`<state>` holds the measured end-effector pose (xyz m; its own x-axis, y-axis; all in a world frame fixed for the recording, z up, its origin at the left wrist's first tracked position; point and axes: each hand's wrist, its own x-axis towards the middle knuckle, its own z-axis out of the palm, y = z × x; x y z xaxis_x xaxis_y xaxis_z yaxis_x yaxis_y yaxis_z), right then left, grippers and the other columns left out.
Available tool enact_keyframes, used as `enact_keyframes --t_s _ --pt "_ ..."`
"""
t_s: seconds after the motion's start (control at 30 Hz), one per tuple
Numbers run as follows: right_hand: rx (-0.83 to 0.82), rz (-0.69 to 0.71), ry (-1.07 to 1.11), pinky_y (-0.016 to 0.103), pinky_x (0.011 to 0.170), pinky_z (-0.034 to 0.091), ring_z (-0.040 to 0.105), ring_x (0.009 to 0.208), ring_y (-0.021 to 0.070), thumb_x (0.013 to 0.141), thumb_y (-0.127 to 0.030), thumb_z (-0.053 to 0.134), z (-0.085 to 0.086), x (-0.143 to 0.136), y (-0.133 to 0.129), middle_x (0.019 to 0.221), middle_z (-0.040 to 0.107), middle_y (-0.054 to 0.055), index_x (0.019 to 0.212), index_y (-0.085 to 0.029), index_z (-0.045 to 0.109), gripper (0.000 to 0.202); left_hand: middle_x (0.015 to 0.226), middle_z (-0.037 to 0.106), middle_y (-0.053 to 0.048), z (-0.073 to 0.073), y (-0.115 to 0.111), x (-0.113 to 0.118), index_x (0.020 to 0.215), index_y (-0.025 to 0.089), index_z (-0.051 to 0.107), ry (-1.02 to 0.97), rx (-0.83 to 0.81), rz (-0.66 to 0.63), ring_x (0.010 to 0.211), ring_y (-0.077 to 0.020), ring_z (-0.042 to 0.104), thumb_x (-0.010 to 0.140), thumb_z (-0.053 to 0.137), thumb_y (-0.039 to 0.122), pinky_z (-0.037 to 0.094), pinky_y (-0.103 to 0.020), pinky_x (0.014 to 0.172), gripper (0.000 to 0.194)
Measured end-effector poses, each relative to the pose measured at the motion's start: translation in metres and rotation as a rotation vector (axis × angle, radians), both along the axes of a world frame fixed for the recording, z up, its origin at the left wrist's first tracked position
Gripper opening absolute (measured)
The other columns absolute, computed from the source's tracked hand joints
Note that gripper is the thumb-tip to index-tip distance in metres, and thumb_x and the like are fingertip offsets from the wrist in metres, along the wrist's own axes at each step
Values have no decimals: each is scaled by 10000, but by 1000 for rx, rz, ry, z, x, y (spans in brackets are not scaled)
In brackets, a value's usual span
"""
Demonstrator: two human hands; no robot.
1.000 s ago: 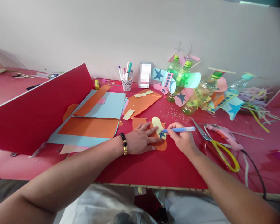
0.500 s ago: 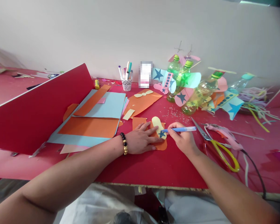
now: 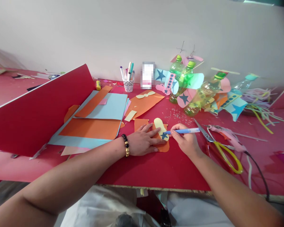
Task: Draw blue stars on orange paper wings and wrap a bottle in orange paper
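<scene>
My left hand [image 3: 142, 141] lies flat with fingers spread over orange paper pieces, its fingertips touching a cream rounded paper [image 3: 158, 124] that bears a dark blue star [image 3: 164, 135]. A blue marker [image 3: 186, 130] is pinched in my right hand [image 3: 186, 142], its tip at the star. Beneath the cream piece is an orange cutout [image 3: 164, 147], partly covered by my fingers. Another orange piece [image 3: 141, 123] lies just left of it, partly under my left hand.
Scissors with yellow handles [image 3: 228, 157] and a pink glue gun [image 3: 229, 137] lie right of my right hand. Decorated plastic bottles [image 3: 200, 96] stand behind. Blue and orange sheets [image 3: 104, 107] lie left, beside an upright red board [image 3: 44, 113]. A pen cup [image 3: 128, 85] stands at the back.
The marker and the fingers of my right hand have shifted very slightly to the right. My left hand stays in place.
</scene>
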<state>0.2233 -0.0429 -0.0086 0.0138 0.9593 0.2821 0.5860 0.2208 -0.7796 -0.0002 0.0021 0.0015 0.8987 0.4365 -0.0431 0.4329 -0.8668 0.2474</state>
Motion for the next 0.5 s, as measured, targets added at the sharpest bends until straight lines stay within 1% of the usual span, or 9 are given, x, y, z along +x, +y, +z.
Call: enact_keyframes --t_s 0.3,0.5 --pt "-29 5 -2 268 600 445 618 708 179 869 -302 531 0 -2 1 709 644 18 794 -213 560 120 1549 222 -37 -2 0 -1 1391 416 406 -19 -10 3 1383 -403 148 944 400 518 196 -591 1067 458" --pt "-36 20 -5 265 604 440 605 665 167 871 -299 534 -2 1 0 686 639 7 784 -210 566 129 1546 229 -37 -1 0 0 1388 417 411 -9 -3 9 1383 -409 140 943 414 506 204 -585 1065 453"
